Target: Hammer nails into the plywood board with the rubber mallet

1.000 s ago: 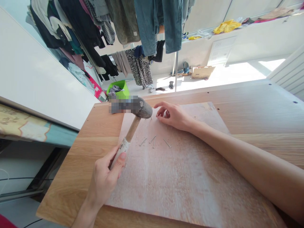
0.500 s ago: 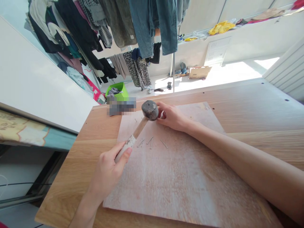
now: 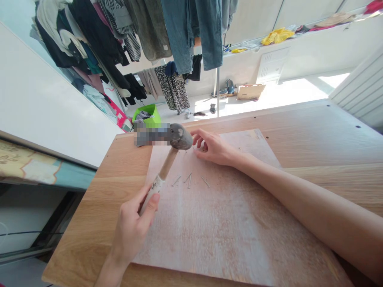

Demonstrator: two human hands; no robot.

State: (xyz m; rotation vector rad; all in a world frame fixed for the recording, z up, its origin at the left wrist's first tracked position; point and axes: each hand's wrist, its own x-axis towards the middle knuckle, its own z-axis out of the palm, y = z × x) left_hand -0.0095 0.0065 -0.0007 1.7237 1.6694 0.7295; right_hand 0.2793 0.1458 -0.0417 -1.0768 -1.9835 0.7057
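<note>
My left hand [image 3: 131, 227] is closed around the white-coated end of a rubber mallet [image 3: 168, 164]. The mallet's dark grey head is raised over the far part of a pale wooden board [image 3: 215, 223], close to my right fingertips. My right hand [image 3: 212, 147] rests near the board's far side, its thumb and fingers curved and apart. By its fingertips a small nail [image 3: 194, 149] seems to stand in the board; the mallet head partly covers that area. Several loose nails [image 3: 189, 180] lie on the board between my hands.
The board lies on a wooden table [image 3: 314, 143] whose far edge has dark holes. Beyond it stand a green basket [image 3: 154, 114] with cloth in it and a rack of hanging clothes [image 3: 179, 36]. A white panel [image 3: 54, 87] borders the left side.
The mallet and my left hand have moved left and slightly towards me, its head now apart from my right fingers. My right fingers have spread a little.
</note>
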